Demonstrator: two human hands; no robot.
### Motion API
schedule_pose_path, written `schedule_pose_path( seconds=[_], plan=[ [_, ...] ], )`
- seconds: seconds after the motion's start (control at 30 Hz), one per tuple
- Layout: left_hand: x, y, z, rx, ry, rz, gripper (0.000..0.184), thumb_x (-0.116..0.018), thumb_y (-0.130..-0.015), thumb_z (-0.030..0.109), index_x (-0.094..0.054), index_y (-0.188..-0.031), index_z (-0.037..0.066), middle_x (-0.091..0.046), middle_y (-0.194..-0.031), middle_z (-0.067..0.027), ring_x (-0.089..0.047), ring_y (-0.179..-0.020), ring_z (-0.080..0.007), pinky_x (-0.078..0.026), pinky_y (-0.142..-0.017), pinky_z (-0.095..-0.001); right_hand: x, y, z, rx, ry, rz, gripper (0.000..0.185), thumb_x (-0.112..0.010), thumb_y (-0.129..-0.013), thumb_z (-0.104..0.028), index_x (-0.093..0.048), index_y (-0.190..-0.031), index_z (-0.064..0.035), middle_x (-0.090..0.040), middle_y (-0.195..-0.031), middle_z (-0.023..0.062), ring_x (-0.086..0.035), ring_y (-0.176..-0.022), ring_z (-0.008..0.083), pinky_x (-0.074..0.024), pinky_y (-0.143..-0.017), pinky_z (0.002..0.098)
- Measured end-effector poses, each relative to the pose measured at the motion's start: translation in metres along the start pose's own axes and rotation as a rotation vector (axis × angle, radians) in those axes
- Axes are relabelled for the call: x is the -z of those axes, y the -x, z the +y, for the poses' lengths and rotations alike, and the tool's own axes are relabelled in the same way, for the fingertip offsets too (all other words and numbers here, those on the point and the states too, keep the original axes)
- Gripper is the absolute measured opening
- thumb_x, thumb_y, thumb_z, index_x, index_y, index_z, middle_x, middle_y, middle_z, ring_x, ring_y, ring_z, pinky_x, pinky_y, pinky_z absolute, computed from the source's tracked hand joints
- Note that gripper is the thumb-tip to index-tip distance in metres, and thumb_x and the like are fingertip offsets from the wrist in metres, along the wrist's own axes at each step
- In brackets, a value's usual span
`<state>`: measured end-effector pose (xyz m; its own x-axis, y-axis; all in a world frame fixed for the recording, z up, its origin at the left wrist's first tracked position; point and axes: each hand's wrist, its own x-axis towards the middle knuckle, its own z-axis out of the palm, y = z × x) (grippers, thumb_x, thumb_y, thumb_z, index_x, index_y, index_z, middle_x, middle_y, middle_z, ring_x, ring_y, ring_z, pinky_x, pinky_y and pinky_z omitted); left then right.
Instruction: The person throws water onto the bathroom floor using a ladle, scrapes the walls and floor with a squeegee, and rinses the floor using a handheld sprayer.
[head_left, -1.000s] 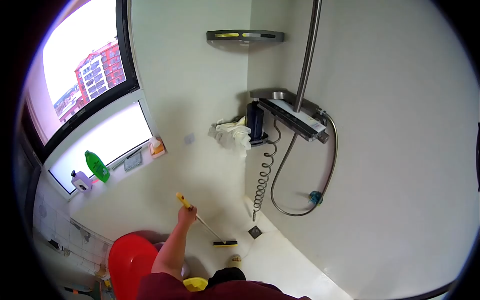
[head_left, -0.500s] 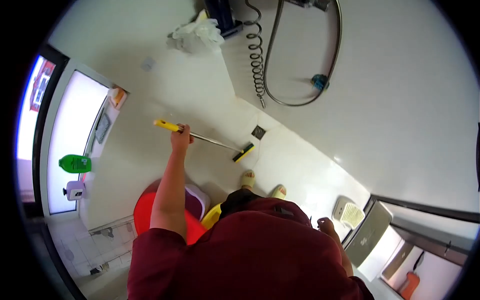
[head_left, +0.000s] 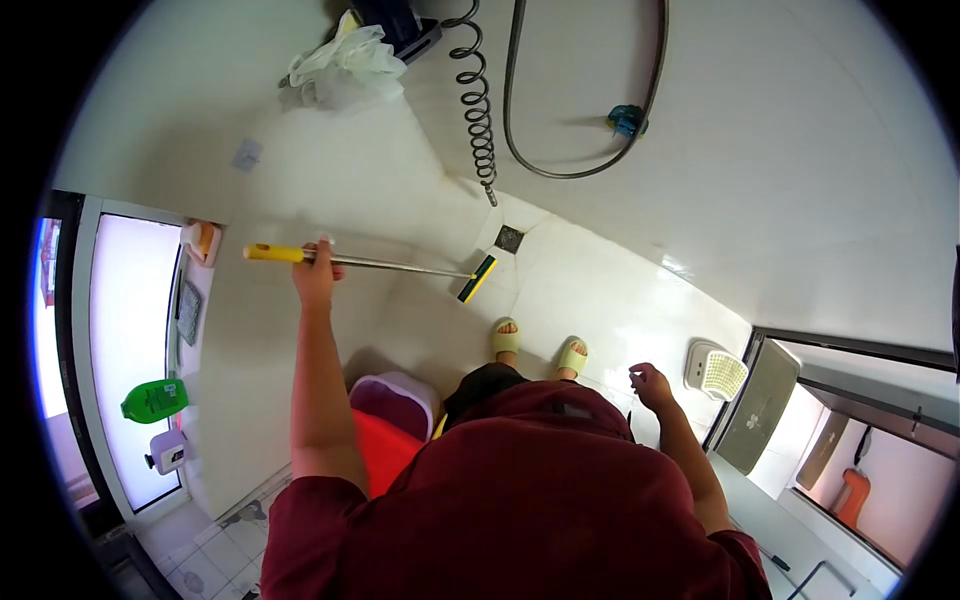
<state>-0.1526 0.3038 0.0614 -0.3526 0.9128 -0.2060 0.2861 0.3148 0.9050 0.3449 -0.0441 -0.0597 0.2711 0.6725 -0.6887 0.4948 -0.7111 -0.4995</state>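
Observation:
My left hand [head_left: 317, 270] is closed around the metal pole of a long-handled floor brush [head_left: 410, 266], just below its yellow grip. The brush's narrow dark head, edged in yellow, rests on the pale floor near a square drain [head_left: 509, 239]. Whether it has bristles or a blade is too small to tell. Out to the right, my right hand [head_left: 652, 387] hangs with loosely bent fingers apart and nothing visible in it. My feet, in light green slippers [head_left: 506, 336], stand on the floor behind the brush head.
A purple basin [head_left: 395, 392] and a red tub [head_left: 385, 450] sit by my left side. A white basket [head_left: 722, 374] is near the doorway at right. A shower hose [head_left: 510, 110] hangs on the wall ahead. A green bottle [head_left: 155, 401] stands on the left ledge.
My left hand and the brush grip have moved left, and the brush head has shifted slightly left. My right hand has come forward, away from my side. The whole view has turned a little.

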Motion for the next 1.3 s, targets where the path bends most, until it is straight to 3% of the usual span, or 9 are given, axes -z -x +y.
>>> schedule_pose_path(
  seconds=[0.3, 0.33, 0.43, 0.5, 0.9, 1.13, 1.2, 1.23, 1.3],
  plan=[
    [0.036, -0.071, -0.032, 0.238, -0.098, -0.033, 0.028, -0.063, -0.076, 0.032, -0.051, -0.081, 0.006, -0.050, -0.063, -0.0026, -0.050, -0.041, -0.0112, -0.044, -0.037, -0.0224, -0.037, 0.035, 0.082, -0.040, 0.429, 0.107, 0.026, -0.054, -0.078, -0.027, -0.056, -0.093, -0.0055, -0.062, -0.076, 0.0118, -0.061, -0.069, 0.0233, -0.0474, -0.066, 0.0346],
    [0.038, -0.081, -0.039, 0.214, -0.115, -0.043, 0.029, -0.063, -0.075, 0.031, -0.051, -0.081, 0.005, -0.050, -0.062, -0.0026, -0.050, -0.041, -0.0114, -0.044, -0.036, -0.0230, -0.036, 0.038, 0.084, -0.121, 0.293, 0.030, 0.026, -0.054, -0.078, -0.026, -0.056, -0.093, -0.0047, -0.062, -0.075, 0.0120, -0.061, -0.067, 0.0227, -0.0477, -0.063, 0.0347],
    [0.040, -0.093, -0.052, 0.145, -0.087, 0.049, 0.029, -0.064, -0.074, 0.027, -0.050, -0.081, 0.003, -0.049, -0.059, -0.0033, -0.048, -0.040, -0.0120, -0.045, -0.036, -0.0243, -0.027, 0.047, 0.066, -0.250, 0.042, -0.045, 0.025, -0.055, -0.077, -0.023, -0.055, -0.091, -0.0015, -0.062, -0.071, 0.0127, -0.061, -0.061, 0.0201, -0.0484, -0.056, 0.0327],
    [0.040, -0.088, -0.039, 0.155, -0.057, 0.109, 0.028, -0.063, -0.074, 0.027, -0.050, -0.082, 0.003, -0.050, -0.061, -0.0041, -0.049, -0.041, -0.0124, -0.044, -0.037, -0.0245, -0.016, 0.058, 0.022, -0.098, 0.099, 0.009, 0.025, -0.055, -0.077, -0.021, -0.055, -0.090, 0.0003, -0.062, -0.069, 0.0125, -0.060, -0.057, 0.0183, -0.0483, -0.052, 0.0300],
    [0.057, -0.109, -0.052, 0.258, -0.055, 0.251, 0.038, -0.060, -0.074, 0.027, -0.049, -0.104, 0.005, -0.054, -0.069, -0.0063, -0.052, -0.050, -0.0135, -0.048, -0.045, -0.0268, -0.023, 0.031, -0.058, -0.009, 0.101, -0.022, 0.018, -0.054, -0.079, -0.013, -0.054, -0.092, -0.0015, -0.061, -0.068, 0.0105, -0.059, -0.057, 0.0176, -0.0482, -0.052, 0.0295],
    [0.055, -0.133, -0.071, 0.245, -0.186, 0.284, 0.055, -0.063, -0.071, 0.033, -0.044, -0.114, 0.005, -0.057, -0.074, -0.0108, -0.054, -0.047, -0.0169, -0.048, -0.046, -0.0263, -0.021, 0.021, -0.016, 0.034, 0.221, -0.023, 0.023, -0.055, -0.079, -0.023, -0.054, -0.093, -0.0045, -0.061, -0.069, 0.0109, -0.060, -0.058, 0.0184, -0.0478, -0.056, 0.0315],
    [0.050, -0.173, -0.107, 0.174, -0.258, 0.111, 0.053, -0.063, -0.070, 0.034, -0.046, -0.112, 0.006, -0.058, -0.085, -0.0121, -0.058, -0.063, -0.0189, -0.049, -0.051, -0.0296, -0.036, 0.023, 0.019, 0.102, 0.423, 0.095, 0.029, -0.055, -0.078, -0.029, -0.055, -0.093, -0.0043, -0.062, -0.079, 0.0149, -0.060, -0.076, 0.0305, -0.0470, -0.069, 0.0410],
    [0.053, -0.166, -0.103, 0.126, -0.181, 0.042, 0.051, -0.063, -0.071, 0.032, -0.047, -0.112, 0.006, -0.057, -0.087, -0.0120, -0.057, -0.065, -0.0194, -0.048, -0.054, -0.0306, -0.042, 0.039, 0.020, 0.019, 0.286, 0.133, 0.037, -0.054, -0.078, -0.035, -0.056, -0.097, -0.0040, -0.060, -0.091, 0.0173, -0.056, -0.087, 0.0356, -0.0450, -0.075, 0.0427],
    [0.091, -0.167, -0.100, 0.104, -0.017, -0.025, 0.048, -0.062, -0.071, 0.030, -0.048, -0.111, 0.007, -0.057, -0.090, -0.0120, -0.055, -0.070, -0.0204, -0.046, -0.058, -0.0325, -0.047, 0.030, 0.005, -0.114, 0.366, 0.084, 0.037, -0.053, -0.078, -0.038, -0.056, -0.098, -0.0067, -0.060, -0.092, 0.0165, -0.056, -0.088, 0.0339, -0.0448, -0.076, 0.0406]
  ],
)
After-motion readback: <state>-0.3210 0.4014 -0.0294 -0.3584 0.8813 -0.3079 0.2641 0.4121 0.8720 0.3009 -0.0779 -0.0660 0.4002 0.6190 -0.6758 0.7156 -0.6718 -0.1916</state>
